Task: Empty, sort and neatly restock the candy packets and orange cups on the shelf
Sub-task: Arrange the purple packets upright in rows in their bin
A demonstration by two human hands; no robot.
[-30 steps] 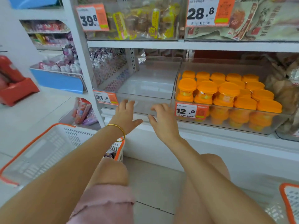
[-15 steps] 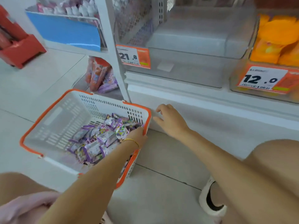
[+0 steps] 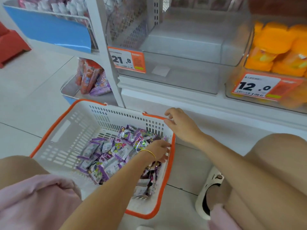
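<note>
**A:** Left hand [image 3: 159, 150] is down inside the basket [image 3: 66, 130], back of the hand up, with a gold bracelet [image 3: 149, 152] on the wrist. The fingers are right against the basket's inner wall, on the side nearest the other hand.

**B:** Is it holding anything?

**A:** I can't tell. The fingers are bunched at that wall and their undersides are hidden.

**B:** Where's the candy?

**A:** The purple candy packets [image 3: 116, 151] are heaped directly under that hand and spread away from it across the basket's bottom.

**B:** And the right hand [image 3: 181, 125]?

**A:** It hovers just above the orange rim at the basket's far corner, just beyond the left hand. The fingers are loose and spread, with nothing in them.

**B:** Further out?

**A:** Up the shelf, above the right hand, sits a clear bin [image 3: 182, 47] with a 21.8 tag [image 3: 127, 59]. Off to that hand's outer side, the orange cups [image 3: 279, 47] are packed into a second clear bin behind a 12.0 tag [image 3: 255, 87], well apart from both hands.
</note>
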